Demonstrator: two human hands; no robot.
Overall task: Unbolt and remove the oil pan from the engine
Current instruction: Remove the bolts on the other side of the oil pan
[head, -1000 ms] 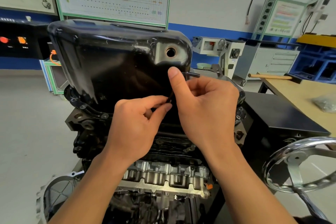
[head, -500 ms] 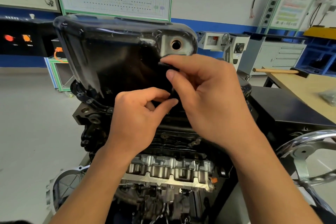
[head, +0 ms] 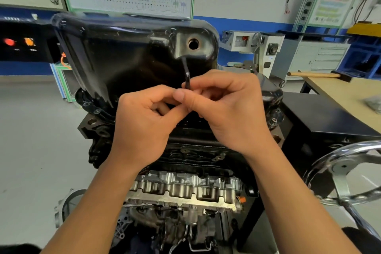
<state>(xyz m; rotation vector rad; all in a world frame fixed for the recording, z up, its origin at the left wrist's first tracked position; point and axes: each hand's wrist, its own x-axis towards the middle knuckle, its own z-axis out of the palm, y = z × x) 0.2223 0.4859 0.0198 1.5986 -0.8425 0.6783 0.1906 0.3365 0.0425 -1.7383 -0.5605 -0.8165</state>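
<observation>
A glossy black oil pan (head: 123,57) sits on top of the inverted engine (head: 185,187), with an open drain hole (head: 193,44) at its upper right. In front of the pan's near wall, my right hand (head: 231,107) pinches a thin black hex key (head: 186,74) whose arm points up toward the drain hole. My left hand (head: 144,121) is curled just left of it, thumb and fingers meeting the right hand's fingers around the key's lower part. The key's lower end and the bolt under it are hidden by my fingers.
Flange bolts (head: 97,111) show along the pan's left rim. A chrome handwheel (head: 346,173) stands at the right, close to my right forearm. A black stand box (head: 329,121) and a wooden bench (head: 350,93) with a hammer (head: 315,74) lie beyond it. Grey floor spreads to the left.
The hex key's arm has swung from pointing right to standing upright. My right hand has dropped lower and my left hand has stayed at the key's base.
</observation>
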